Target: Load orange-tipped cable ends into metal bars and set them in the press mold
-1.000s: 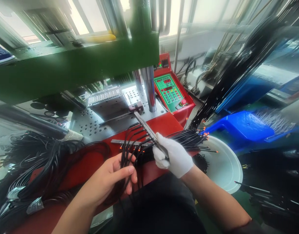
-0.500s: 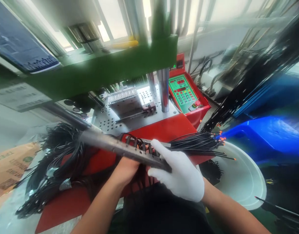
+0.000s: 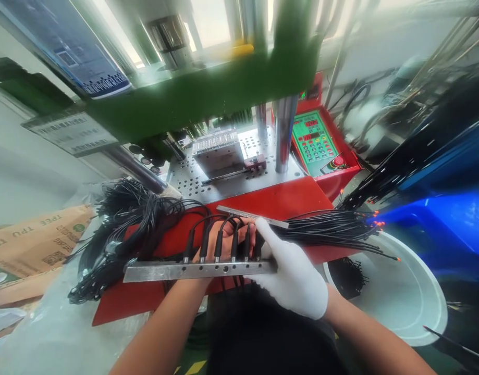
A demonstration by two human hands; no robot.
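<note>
In my white-gloved right hand [image 3: 296, 278] is the right end of a long metal bar [image 3: 157, 271] with a row of holes. Several black cables [image 3: 219, 245] stand up out of the bar on thick moulded ends and bend over at the top. Behind the bar, my bare left hand [image 3: 212, 240] has its fingers curled around the cables; the bar and the cables partly hide it. Just beyond both hands, a second thin metal strip [image 3: 258, 214] lies on the red machine bed [image 3: 286, 194].
A green press [image 3: 208, 104] with a metal mould block [image 3: 219, 153] stands ahead, its red control box [image 3: 343, 169] at right. Bundled black cables [image 3: 125, 224] lie left; orange-tipped cables [image 3: 329, 227] reach over a white tub [image 3: 411, 291]. A brown paper sack [image 3: 36, 239] lies far left.
The metal bar has turned from a slanting position to nearly level, and the cable ends standing in it now show clearly. My view has shifted left. Both hands keep their hold.
</note>
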